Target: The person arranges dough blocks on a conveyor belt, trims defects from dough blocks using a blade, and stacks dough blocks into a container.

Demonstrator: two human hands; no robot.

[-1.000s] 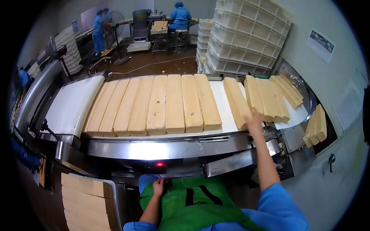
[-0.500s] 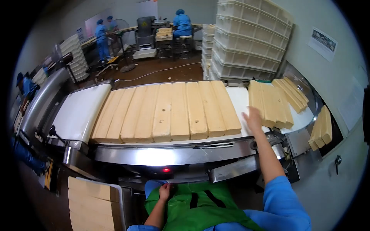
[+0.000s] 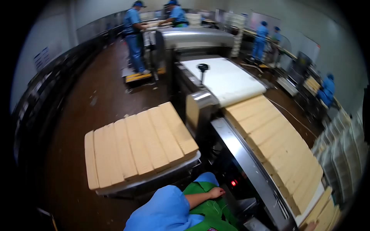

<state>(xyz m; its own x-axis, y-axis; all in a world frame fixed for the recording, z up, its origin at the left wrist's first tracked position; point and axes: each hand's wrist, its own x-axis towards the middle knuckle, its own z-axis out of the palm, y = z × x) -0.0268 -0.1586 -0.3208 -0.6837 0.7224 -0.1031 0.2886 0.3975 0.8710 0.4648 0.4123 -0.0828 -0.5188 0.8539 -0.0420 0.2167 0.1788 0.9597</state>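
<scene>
My left hand rests closed on the green apron at the lower middle; whether anything is inside it is too small to tell. Only part of my right hand shows at the bottom right edge, against pale blocks at the near end of the conveyor; its fingers are blurred. A row of long pale-yellow blocks lies side by side on the white belt. More such blocks lie side by side on a tray to the left.
A metal machine with a white belt and a black knob stands ahead. Two people work behind it; others are at the back right. Stacked white crates stand at the right. Brown floor lies left.
The view has swung to the left, bringing the whole block tray into sight. My right hand has shifted to the bottom right edge of view, while my left hand stays on the apron.
</scene>
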